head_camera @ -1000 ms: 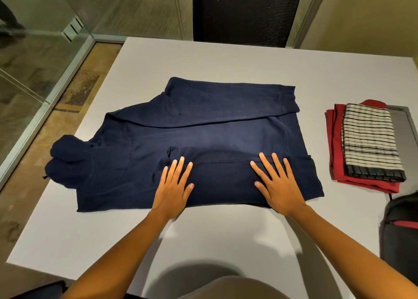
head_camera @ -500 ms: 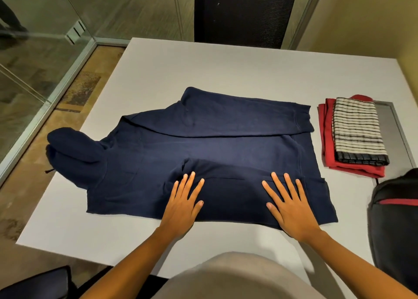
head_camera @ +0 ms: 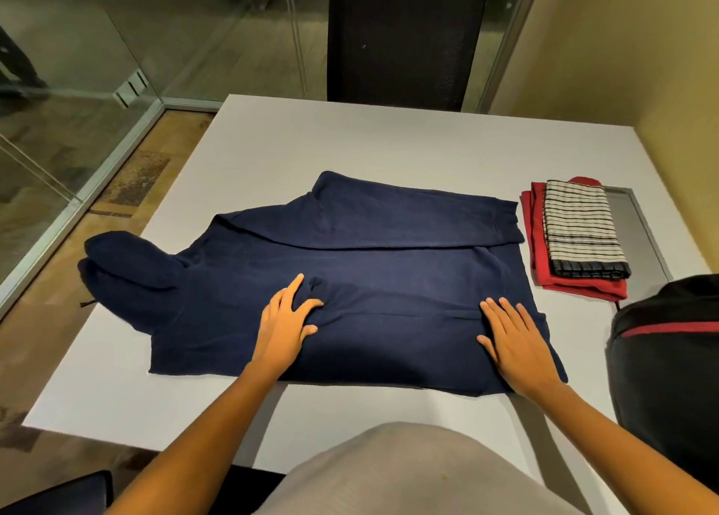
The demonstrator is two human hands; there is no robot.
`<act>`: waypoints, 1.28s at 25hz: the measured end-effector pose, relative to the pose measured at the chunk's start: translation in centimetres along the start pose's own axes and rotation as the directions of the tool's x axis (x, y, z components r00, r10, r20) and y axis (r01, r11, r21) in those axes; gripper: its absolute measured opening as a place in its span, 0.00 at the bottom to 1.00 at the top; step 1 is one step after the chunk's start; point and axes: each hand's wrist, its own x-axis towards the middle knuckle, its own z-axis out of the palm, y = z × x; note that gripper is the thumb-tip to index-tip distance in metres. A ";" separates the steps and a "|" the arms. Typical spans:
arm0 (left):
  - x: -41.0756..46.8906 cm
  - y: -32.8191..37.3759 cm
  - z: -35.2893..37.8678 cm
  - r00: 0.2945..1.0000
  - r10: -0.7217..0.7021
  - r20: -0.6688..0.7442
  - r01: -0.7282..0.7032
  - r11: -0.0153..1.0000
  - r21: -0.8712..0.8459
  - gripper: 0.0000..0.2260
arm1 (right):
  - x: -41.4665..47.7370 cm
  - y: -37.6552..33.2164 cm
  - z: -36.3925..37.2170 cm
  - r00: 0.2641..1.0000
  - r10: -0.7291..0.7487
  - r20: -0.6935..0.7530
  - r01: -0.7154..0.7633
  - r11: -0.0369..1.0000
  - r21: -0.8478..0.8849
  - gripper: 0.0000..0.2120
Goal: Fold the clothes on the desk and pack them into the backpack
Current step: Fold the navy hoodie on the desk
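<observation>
A navy hoodie lies spread on the white desk, hood to the left over the desk's edge, one sleeve folded across its far side. My left hand rests on the hoodie's near middle with fingers spread, and a small ridge of cloth is bunched by the fingertips. My right hand lies flat on the near right part of the hoodie. A folded red garment with a folded striped black-and-white cloth on top sits at the right. A black backpack with a red stripe stands at the desk's right edge.
A black chair back stands behind the far edge of the desk. Glass partitions run along the left, a yellow wall along the right. A grey inset panel lies in the desk beside the folded stack.
My left hand's fingers have spread and pushed up a small ridge of cloth. Both hands stay on the hoodie, and the view has tilted back a little.
</observation>
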 end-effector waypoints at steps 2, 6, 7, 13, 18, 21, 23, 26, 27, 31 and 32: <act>0.6 -0.3 -1.0 1.000 0.017 0.005 -0.017 1.000 0.018 0.15 | 0.4 0.6 -0.5 1.000 0.024 -0.018 -0.024 1.000 -0.005 0.30; 1.0 -0.8 -2.4 0.999 0.024 0.036 -0.016 0.975 -0.222 0.08 | 1.0 1.4 -1.4 0.989 -0.072 -0.132 0.055 0.990 -0.131 0.20; 0.7 -0.6 -2.9 0.999 0.024 0.046 -0.008 0.944 -0.329 0.07 | 1.1 1.3 -1.9 0.981 -0.095 -0.172 0.070 0.987 -0.145 0.12; -1.3 0.7 -5.6 0.972 -0.227 -0.066 0.142 0.784 -0.604 0.06 | 1.9 1.8 -5.3 0.973 -0.086 -0.213 0.109 0.989 0.099 0.13; 0.2 -0.4 -4.6 0.928 -0.353 -0.114 0.291 0.883 -0.368 0.10 | 3.8 1.9 -4.5 0.973 -0.161 -0.163 0.172 0.984 0.053 0.07; 1.0 -0.6 -3.4 0.900 -0.423 -0.102 0.356 0.851 -0.385 0.14 | 3.4 1.5 -2.9 0.982 0.067 -0.178 -0.043 0.990 0.137 0.16; 0.9 -0.8 -2.9 0.893 -0.435 -0.115 0.365 0.849 -0.382 0.15 | 1.9 0.2 -2.2 0.944 0.268 -0.191 -0.204 0.932 0.301 0.20; -0.2 -1.4 -2.3 0.873 -0.472 -0.120 0.428 0.861 -0.275 0.15 | -0.5 -1.4 -1.1 0.780 0.616 -0.110 -0.514 0.731 0.450 0.27; -0.8 -1.7 -2.0 0.870 -0.479 -0.117 0.446 0.865 -0.232 0.15 | -1.3 -1.7 -0.9 0.708 0.705 -0.043 -0.617 0.647 0.448 0.28; -3.2 -2.7 -1.4 0.920 -0.373 -0.117 0.360 0.925 -0.118 0.14 | -2.9 -1.8 -0.1 0.570 0.803 0.172 -0.771 0.450 0.451 0.25; -3.5 -2.9 -1.3 0.937 -0.328 -0.118 0.319 0.944 -0.088 0.15 | -2.9 -1.8 0.0 0.569 0.802 0.181 -0.763 0.432 0.481 0.24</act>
